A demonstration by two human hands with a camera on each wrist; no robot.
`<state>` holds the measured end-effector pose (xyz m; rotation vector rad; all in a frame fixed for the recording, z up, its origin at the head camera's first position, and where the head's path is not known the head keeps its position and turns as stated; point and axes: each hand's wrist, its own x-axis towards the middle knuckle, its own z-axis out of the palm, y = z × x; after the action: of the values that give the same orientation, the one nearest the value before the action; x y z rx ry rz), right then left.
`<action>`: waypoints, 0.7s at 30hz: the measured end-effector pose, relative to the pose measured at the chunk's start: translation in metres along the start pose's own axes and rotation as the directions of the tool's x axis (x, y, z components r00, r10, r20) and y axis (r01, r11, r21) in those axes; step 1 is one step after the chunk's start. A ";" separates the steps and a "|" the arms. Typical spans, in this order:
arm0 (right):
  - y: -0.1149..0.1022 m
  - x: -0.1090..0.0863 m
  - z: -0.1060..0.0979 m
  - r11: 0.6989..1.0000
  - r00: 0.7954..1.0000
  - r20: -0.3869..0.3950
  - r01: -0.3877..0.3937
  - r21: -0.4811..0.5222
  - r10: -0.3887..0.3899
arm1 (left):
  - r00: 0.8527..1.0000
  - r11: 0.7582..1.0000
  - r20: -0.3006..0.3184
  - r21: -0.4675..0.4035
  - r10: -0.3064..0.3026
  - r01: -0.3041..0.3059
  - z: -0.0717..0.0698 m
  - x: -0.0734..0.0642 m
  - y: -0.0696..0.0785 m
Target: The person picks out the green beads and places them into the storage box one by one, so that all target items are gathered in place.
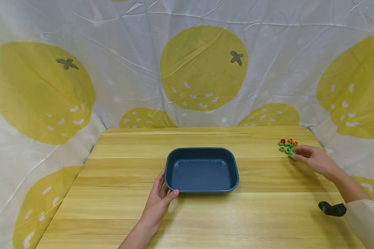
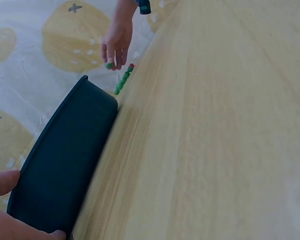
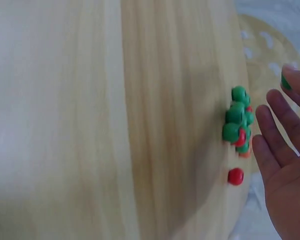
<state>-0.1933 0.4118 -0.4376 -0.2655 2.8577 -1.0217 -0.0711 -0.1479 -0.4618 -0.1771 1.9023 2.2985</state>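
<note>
A dark blue rectangular plastic basin point(image 1: 202, 173) stands on the table, nothing inside it. My left hand point(image 1: 157, 200) grips its near left corner, thumb at the rim and fingers along the side wall. Over at the right, my right hand point(image 1: 316, 159) pinches a green bead point(image 1: 292, 154) between thumb and index finger, raised above the table. In the right wrist view most of that bead point(image 3: 285, 82) is hidden by the fingertip, and the other fingers extend loosely. Close beside this hand lies a group of green beads point(image 1: 282, 149) with a red bead point(image 1: 283, 140) and orange beads point(image 1: 290, 140).
The wooden table point(image 1: 118, 193) has light yellow planks. Behind it and at both sides hangs a white cloth point(image 1: 121, 69) printed with large yellow fruits. A black strap device point(image 1: 331, 209) sits by the right wrist, next to a pale sleeve point(image 1: 366, 219).
</note>
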 end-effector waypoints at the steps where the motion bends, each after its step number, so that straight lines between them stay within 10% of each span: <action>1: -0.003 0.002 0.001 1.000 1.000 0.005 0.006 0.002 -0.006 | 1.000 1.000 0.000 0.002 0.000 0.000 0.000 0.000 0.000; 21: -0.054 0.032 0.018 0.993 0.991 0.062 0.112 0.046 -0.115 | 1.000 1.000 -0.001 0.006 -0.002 0.002 0.001 -0.001 0.002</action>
<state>-0.2147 0.3535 -0.4180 -0.4540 2.7882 -1.0710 -0.0704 -0.1469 -0.4593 -0.1802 1.9079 2.2920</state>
